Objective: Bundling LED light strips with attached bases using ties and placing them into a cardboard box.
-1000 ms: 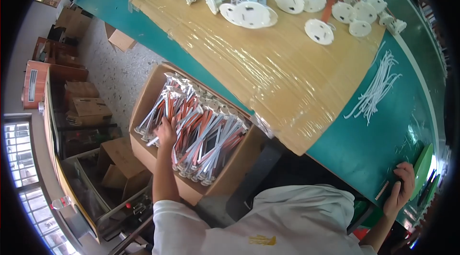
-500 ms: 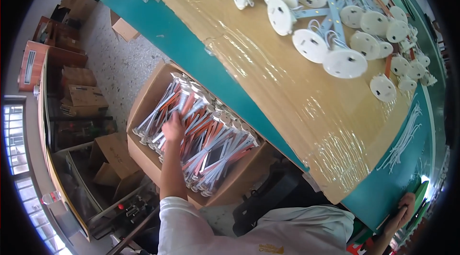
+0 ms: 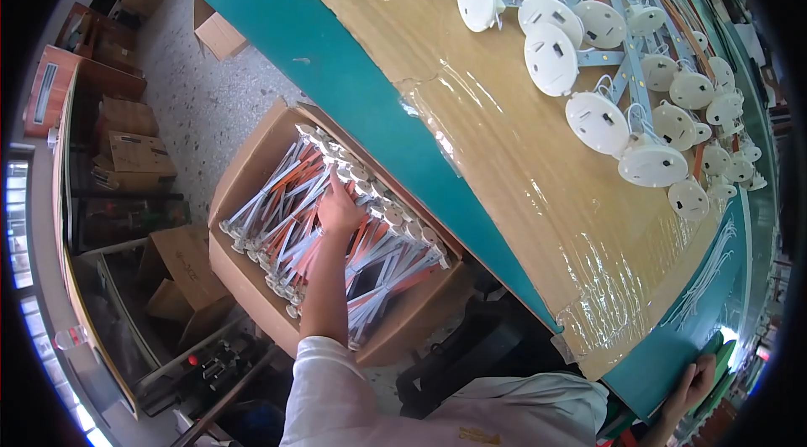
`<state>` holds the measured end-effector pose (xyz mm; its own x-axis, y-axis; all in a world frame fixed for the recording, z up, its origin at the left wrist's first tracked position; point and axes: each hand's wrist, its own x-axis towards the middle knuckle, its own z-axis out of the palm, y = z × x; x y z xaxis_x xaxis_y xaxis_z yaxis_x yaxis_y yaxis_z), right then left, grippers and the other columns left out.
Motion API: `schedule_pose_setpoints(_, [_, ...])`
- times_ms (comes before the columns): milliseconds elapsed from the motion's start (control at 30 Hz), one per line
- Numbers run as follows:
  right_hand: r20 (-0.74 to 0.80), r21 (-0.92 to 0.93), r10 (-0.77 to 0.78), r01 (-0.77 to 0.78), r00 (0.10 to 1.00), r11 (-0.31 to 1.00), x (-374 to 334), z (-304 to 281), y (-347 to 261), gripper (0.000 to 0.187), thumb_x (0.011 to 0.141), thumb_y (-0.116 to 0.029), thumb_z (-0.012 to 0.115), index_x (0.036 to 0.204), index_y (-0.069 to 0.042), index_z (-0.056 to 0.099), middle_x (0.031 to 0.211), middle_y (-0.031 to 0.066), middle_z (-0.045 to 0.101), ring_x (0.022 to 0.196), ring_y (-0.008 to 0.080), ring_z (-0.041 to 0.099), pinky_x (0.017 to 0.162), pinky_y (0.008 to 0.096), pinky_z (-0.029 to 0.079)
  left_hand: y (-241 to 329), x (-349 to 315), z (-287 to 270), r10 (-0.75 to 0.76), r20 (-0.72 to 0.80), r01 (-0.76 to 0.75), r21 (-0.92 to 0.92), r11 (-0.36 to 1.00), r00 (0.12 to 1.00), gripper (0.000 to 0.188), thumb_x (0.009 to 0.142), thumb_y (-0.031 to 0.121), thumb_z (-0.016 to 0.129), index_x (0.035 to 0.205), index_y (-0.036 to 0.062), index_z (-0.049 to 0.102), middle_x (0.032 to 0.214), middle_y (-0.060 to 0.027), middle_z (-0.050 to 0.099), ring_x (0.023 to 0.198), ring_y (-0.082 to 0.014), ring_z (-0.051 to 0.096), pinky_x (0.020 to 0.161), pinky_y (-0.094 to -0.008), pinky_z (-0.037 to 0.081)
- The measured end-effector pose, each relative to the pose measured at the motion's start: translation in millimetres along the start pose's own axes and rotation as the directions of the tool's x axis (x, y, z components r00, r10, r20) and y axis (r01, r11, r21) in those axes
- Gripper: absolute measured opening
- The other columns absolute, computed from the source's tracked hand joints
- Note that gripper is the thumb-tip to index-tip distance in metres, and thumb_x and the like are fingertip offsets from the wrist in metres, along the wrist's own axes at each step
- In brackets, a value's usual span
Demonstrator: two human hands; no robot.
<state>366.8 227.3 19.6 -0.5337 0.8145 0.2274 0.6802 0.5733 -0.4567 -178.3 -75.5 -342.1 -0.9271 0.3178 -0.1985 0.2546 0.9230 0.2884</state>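
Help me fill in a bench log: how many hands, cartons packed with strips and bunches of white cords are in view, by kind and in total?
Hands: 2 (left hand, right hand)
Packed carton: 1
Bunch of white cords: 1
Total: 4
The strips overlap too much to count.

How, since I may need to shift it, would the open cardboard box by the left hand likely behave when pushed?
The cardboard box probably feels weighty, since many strips are packed inside. Its walls may flex a little, being cardboard and open on top. It seems unlikely to roll, given its flat sides.
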Motion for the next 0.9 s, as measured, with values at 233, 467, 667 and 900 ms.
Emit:
schedule_pose_setpoints(233, [0.022,-0.012,-0.056,0.057,0.998,0.998,6.8,1.6,-7.8,0.032,0.094,-0.023,0.054,0.078,-0.005,0.033,0.079,0.0025,0.027,0.073,0.0140,0.030,0.065,0.0262,0.025,7.6,-11.5,19.9,0.071,-0.155,-0.089,-0.111,0.990,0.985,0.042,0.069,0.016,0.068,0.104,0.0038,0.051,0.086,-0.0185,0.064,0.076,-0.0409,0.064,0.065,-0.0501,0.051])
schedule_pose_setpoints(467, [-0.002,-0.013,-0.039,0.039,0.999,0.999,2.6,0.1,3.9,0.032,0.093,-0.021,0.055,0.076,-0.005,0.032,0.077,0.0022,0.027,0.072,0.0135,0.030,0.064,0.0268,0.024,-0.4,-17.0,31.0,0.276,-0.108,-0.288,-0.124,0.949,0.955,0.044,0.067,0.014,0.067,0.106,0.0018,0.051,0.090,-0.0205,0.062,0.084,-0.0396,0.061,0.074,-0.0484,0.050])
schedule_pose_setpoints(667, [-0.010,0.003,0.019,-0.019,1.000,1.000,7.7,8.9,-9.4,0.032,0.089,-0.012,0.058,0.073,-0.004,0.032,0.074,0.0018,0.028,0.068,0.0127,0.029,0.060,0.0277,0.022,-27.6,-0.3,20.1,0.411,0.238,-0.465,0.263,0.845,0.880,0.060,0.075,0.021,0.068,0.122,-0.0055,0.042,0.122,-0.0185,0.048,0.115,-0.0347,0.049,0.089,-0.0446,0.047])
schedule_pose_setpoints(900, [-0.115,-0.083,-0.076,0.067,0.990,0.994,20.9,12.7,-39.6,0.037,0.081,-0.012,0.065,0.065,-0.003,0.033,0.068,0.0068,0.030,0.059,0.0189,0.030,0.053,0.0339,0.019,-6.8,-6.3,-1.3,0.381,0.270,-0.445,0.234,0.865,0.884,0.066,0.073,0.030,0.074,0.124,0.0004,0.046,0.123,-0.0168,0.047,0.119,-0.0336,0.047,0.096,-0.0450,0.046])
